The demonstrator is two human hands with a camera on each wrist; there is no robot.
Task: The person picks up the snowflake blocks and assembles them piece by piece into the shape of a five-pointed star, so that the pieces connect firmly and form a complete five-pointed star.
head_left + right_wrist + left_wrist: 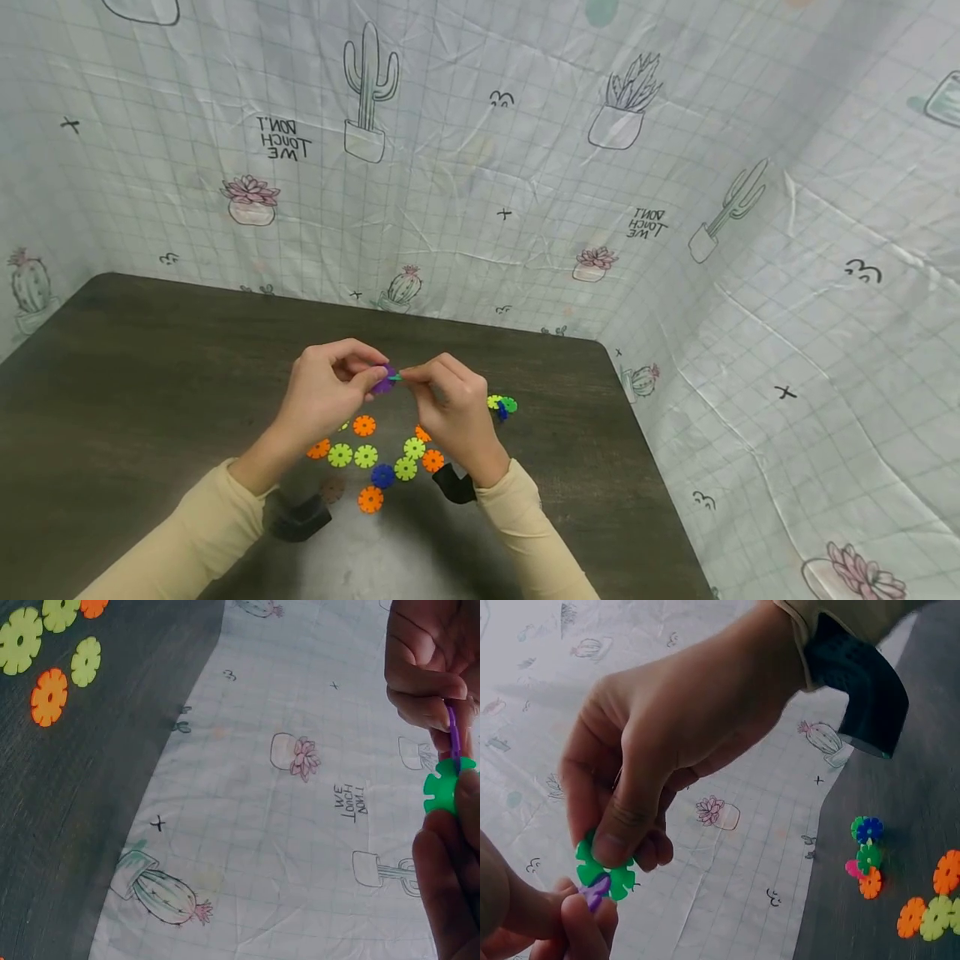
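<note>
My left hand point(322, 387) pinches a purple notched disc point(384, 382) between thumb and fingers, above the table. Opposite it, my right hand point(457, 408) pinches a green notched disc point(621, 882) by its edge. The two discs meet at an angle at their rims, as both wrist views show; how deep the slots interlock I cannot tell. Only a thin sliver of the green disc shows in the head view. Fingers of the left hand cover much of the purple disc point(454, 735) in the right wrist view.
Below the hands, loose notched discs lie on the dark table point(187, 358): orange point(371, 500), yellow-green point(341, 455), blue point(382, 476) and brown point(332, 489). A small joined cluster point(508, 405) lies right of the right hand. Printed cloth point(465, 175) hangs behind the table.
</note>
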